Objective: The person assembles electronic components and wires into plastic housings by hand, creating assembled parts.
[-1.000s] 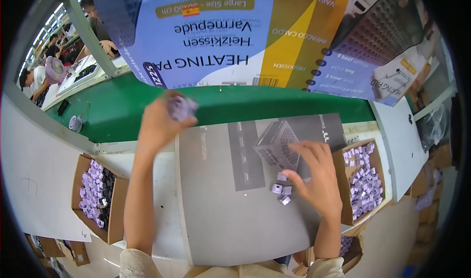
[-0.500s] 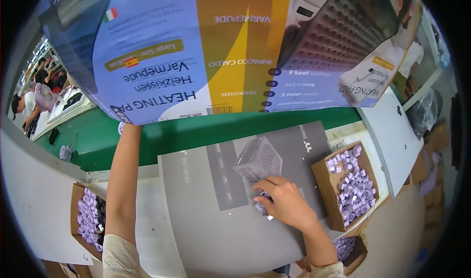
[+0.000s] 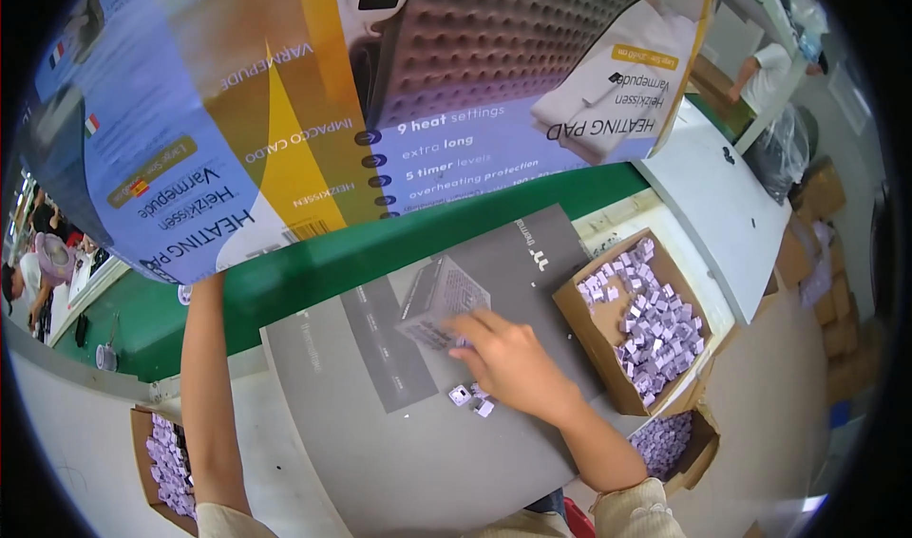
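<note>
The left hand, visible a second ago, is now hidden behind the printed cardboard sheet [image 3: 494, 54], only its forearm [image 3: 211, 405] showing. The right hand [image 3: 513, 358], earlier spread, now curls just beyond the loose lilac plastic pieces [image 3: 459, 396]. The view has swung rightward.

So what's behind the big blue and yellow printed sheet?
The left forearm runs up behind the lower edge of the sheet, and a bit of something light purple peeks out beside it. The sheet covers the left hand and anything it may hold.
</note>
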`<action>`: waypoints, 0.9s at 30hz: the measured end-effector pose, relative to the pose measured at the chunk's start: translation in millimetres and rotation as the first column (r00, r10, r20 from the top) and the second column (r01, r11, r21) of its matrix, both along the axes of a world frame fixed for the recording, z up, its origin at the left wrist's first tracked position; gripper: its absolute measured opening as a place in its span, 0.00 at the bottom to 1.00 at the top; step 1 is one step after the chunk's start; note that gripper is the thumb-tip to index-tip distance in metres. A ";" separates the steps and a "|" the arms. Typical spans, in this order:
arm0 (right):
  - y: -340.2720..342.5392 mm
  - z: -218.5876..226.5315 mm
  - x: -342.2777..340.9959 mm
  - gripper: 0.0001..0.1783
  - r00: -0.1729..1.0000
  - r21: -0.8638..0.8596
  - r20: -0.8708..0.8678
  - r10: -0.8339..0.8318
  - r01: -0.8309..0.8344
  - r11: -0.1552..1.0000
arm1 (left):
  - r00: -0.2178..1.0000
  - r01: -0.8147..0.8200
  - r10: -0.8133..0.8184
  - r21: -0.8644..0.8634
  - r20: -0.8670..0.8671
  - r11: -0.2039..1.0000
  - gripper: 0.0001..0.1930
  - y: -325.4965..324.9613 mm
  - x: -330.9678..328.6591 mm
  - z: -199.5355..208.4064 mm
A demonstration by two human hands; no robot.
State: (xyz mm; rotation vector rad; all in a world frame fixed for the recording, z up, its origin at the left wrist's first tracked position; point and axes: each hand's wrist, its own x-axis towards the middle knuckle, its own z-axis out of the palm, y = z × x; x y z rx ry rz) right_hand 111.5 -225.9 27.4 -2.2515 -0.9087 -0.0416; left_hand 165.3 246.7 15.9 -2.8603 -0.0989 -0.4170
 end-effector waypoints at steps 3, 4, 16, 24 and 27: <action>-2.3 7.3 4.8 0.21 0.984 0.320 -0.176 0.007 0.050 0.946 | 0.989 0.085 -0.040 -0.330 0.140 0.940 0.24 -85.2 -32.2 12.9; -8.2 9.1 6.6 0.21 0.983 0.310 -0.184 0.003 0.055 0.949 | 0.996 0.048 -0.025 -0.284 0.085 0.958 0.24 -146.3 -47.7 49.4; 7.0 30.7 -22.7 0.23 0.954 0.519 -0.155 0.256 -0.142 0.843 | 0.949 -0.298 0.217 -0.423 -0.230 0.856 0.30 -249.9 -211.4 52.2; 8.4 18.9 -19.1 0.20 0.953 0.444 -0.164 0.255 -0.160 0.882 | 0.994 -0.038 -0.008 -0.430 -0.105 0.902 0.27 -250.2 -207.9 30.8; 11.2 19.1 -19.5 0.19 0.946 0.453 -0.188 0.265 -0.156 0.878 | 0.981 0.178 -0.190 -0.199 -0.039 0.964 0.22 -249.4 -200.2 27.9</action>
